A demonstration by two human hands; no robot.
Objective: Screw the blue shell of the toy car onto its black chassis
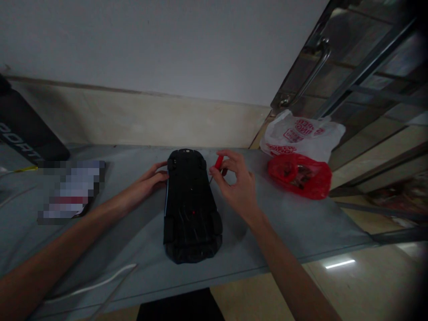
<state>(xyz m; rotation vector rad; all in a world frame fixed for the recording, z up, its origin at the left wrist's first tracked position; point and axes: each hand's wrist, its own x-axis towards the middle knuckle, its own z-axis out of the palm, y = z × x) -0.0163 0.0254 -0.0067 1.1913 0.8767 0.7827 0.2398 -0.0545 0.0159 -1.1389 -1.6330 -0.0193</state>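
Note:
A black toy car (192, 200) lies upside down on the grey-covered table, its wheels and underside facing up. Against its left edge, near the far wheel, my left hand (152, 179) grips the side with fingers partly hidden by the body. My right hand (236, 180) is to the right of the car, thumb and fingers pinched round the red handle of a small screwdriver (219, 162). The screwdriver's thin shaft points down beside the car's right edge; its tip cannot be made out clearly.
A white plastic bag (302, 133) and a red plastic bag (301, 176) sit at the right. To the left are a blurred-out phone-like object (75, 189), a dark box (28, 127) and a white cable (96, 283). A wall (160, 118) borders the table's back.

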